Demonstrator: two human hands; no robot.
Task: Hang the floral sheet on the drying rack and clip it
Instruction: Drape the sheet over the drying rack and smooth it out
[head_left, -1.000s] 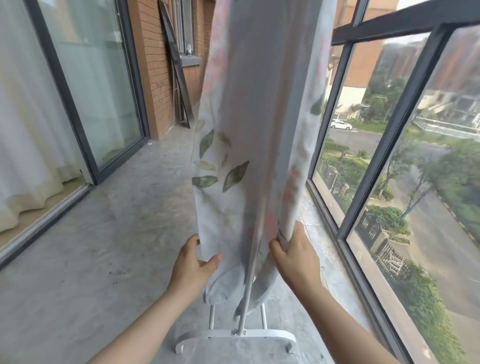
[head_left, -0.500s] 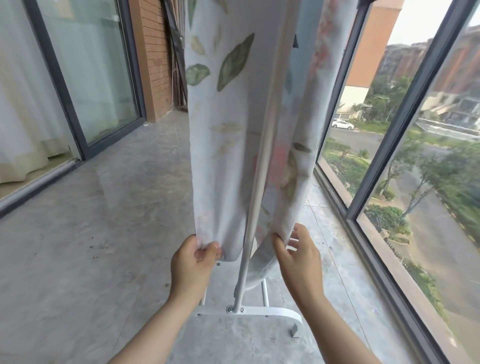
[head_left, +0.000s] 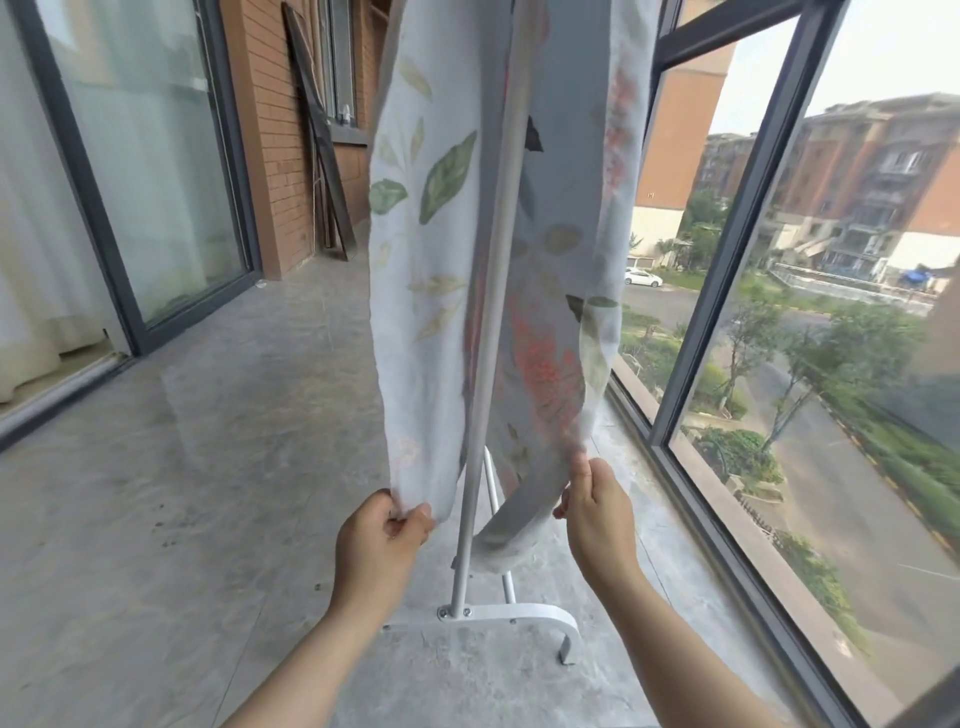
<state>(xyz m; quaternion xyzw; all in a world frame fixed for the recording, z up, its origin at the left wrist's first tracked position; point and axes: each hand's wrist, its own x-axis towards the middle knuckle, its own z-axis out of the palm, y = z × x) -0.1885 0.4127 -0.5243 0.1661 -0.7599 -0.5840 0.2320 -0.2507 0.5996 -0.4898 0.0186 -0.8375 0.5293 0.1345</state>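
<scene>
Balcony floor (head_left: 208, 467) below: left hand (head_left: 382, 540), right hand (head_left: 597, 519) pinch floral sheet (head_left: 426, 312) hems.

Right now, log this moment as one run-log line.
left hand: pinches floral sheet, left lower edge | right hand: pinches right lower edge | drying rack: white pole between the two hanging halves

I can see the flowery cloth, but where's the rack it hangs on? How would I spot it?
Start from the big dark-framed window on the right and move left to the floral sheet hanging mid-picture. Between its two halves a thin pole runs down to a curved foot on the grey floor. That is the drying rack: the only white metal thing here.
</scene>
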